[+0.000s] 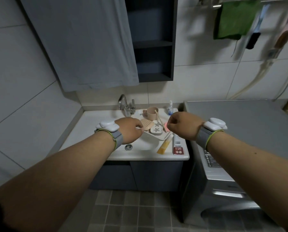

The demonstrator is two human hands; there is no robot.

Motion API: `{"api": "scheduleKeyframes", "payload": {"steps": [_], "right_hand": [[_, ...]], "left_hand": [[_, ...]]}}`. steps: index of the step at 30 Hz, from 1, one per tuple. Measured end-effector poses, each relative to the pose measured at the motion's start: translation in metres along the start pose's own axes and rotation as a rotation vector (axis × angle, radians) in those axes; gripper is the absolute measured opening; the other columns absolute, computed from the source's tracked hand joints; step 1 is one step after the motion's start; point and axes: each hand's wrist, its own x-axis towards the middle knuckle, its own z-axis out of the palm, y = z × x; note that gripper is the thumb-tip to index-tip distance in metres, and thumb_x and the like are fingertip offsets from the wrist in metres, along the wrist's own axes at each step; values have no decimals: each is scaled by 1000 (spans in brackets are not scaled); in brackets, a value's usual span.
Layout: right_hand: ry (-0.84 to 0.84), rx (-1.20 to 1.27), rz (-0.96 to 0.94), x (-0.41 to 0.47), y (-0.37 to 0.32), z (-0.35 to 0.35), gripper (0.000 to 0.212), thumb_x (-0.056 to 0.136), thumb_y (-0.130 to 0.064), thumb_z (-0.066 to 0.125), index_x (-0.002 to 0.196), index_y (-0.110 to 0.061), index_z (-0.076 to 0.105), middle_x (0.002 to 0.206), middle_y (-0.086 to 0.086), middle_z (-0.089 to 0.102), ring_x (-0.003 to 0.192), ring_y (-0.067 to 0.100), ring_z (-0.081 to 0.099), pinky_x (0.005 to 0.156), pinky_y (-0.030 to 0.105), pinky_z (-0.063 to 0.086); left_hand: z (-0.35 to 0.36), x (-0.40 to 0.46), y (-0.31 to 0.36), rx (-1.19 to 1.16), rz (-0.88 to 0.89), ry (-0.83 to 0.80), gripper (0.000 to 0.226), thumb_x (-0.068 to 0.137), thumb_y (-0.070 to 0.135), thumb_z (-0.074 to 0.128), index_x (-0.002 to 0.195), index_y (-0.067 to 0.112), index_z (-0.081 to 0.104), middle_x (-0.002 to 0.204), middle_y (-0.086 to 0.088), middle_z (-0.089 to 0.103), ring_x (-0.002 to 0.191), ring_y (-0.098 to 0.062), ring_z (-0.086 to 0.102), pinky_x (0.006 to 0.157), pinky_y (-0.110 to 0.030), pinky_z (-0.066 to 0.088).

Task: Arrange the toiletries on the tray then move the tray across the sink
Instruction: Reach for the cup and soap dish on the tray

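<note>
A white tray (pixel 156 137) is over the right part of the sink (pixel 93 124), one hand at each end. It carries a pink cup (pixel 150 113) with a stick leaning in it, a ribbed beige soap dish (pixel 147 123), a white dish with star cut-outs (pixel 157 128) and a pink round item (pixel 165 126). My left hand (pixel 129 129) pinches the tray's left rim. My right hand (pixel 181 124) is curled at its right end, fingers hidden underneath. A yellow tube (pixel 163 146) and a white tube with a red label (pixel 178 145) lie on the sink's right rim.
A chrome faucet (pixel 124 104) stands behind the basin, whose drain (pixel 128 147) lies below my left wrist. A small blue-labelled bottle (pixel 170 108) sits at the back right corner. A grey washing machine (pixel 231 124) adjoins the sink on the right. A cabinet hangs above.
</note>
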Motion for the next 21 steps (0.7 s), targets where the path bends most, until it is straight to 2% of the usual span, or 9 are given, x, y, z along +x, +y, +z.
{"api": "scheduleKeyframes", "payload": {"steps": [7, 12, 18, 21], "right_hand": [[-55, -4, -4, 67, -11, 13, 17, 94, -37, 60, 96, -27, 73, 96, -8, 72, 91, 15, 67, 67, 28, 43], [-106, -27, 58, 124, -16, 18, 15, 95, -36, 58, 97, -28, 71, 96, -5, 76, 88, 15, 69, 74, 29, 51], [-154, -1, 140, 170, 1, 43, 18, 93, -36, 57, 88, -26, 71, 86, -5, 77, 79, 12, 69, 66, 26, 49], [-179, -12, 172, 189, 16, 50, 20, 94, -37, 57, 92, -25, 73, 94, -4, 77, 86, 14, 69, 74, 29, 53]], "left_hand": [[6, 63, -34, 2, 35, -55, 42, 94, 47, 51, 134, 35, 55, 140, 3, 56, 123, -21, 55, 96, -31, 45], [2, 123, -62, -24, 85, -90, 42, 94, 43, 52, 135, 34, 54, 139, 4, 58, 121, -20, 58, 99, -33, 48], [14, 182, -85, -9, 140, -165, 43, 94, 46, 49, 135, 37, 53, 139, 3, 57, 124, -22, 56, 100, -38, 47], [21, 203, -85, 4, 175, -209, 42, 95, 45, 47, 136, 37, 52, 140, 3, 58, 124, -23, 56, 101, -38, 47]]}}
